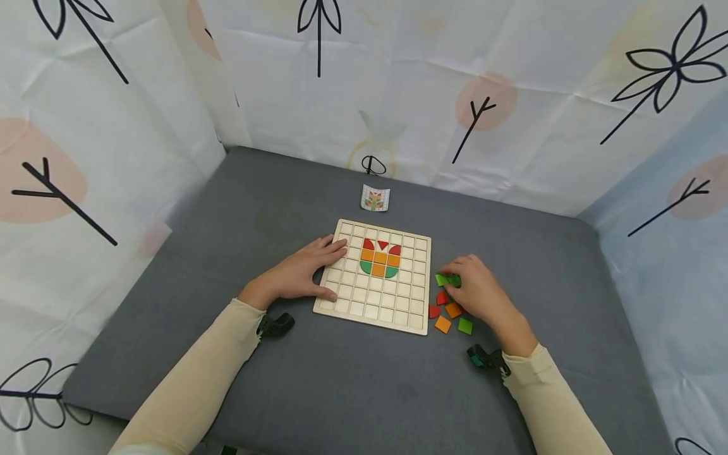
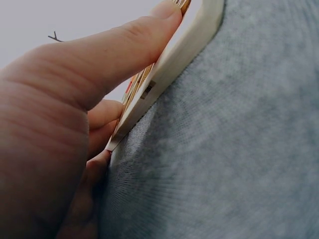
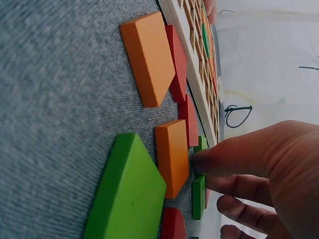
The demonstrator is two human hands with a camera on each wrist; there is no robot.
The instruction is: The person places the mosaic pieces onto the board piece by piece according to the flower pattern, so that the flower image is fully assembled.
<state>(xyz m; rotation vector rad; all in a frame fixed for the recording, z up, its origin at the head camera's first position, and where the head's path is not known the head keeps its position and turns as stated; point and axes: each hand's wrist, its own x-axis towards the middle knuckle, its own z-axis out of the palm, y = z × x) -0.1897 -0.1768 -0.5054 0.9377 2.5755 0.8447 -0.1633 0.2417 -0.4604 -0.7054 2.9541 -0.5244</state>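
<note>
A light wooden grid board lies on the grey table with red, orange and green pieces set in its upper middle squares. My left hand rests on its left edge, fingers spread; in the left wrist view the thumb lies over the rim. Right of the board, my right hand has thumb and fingers curled at two green pieces. In the right wrist view the thumb tip covers part of a green piece, and the fingertips are partly hidden behind the pieces.
Loose pieces lie below my right fingers: red, orange and green. A small patterned card is behind the board. Printed white cloth hangs around the grey table.
</note>
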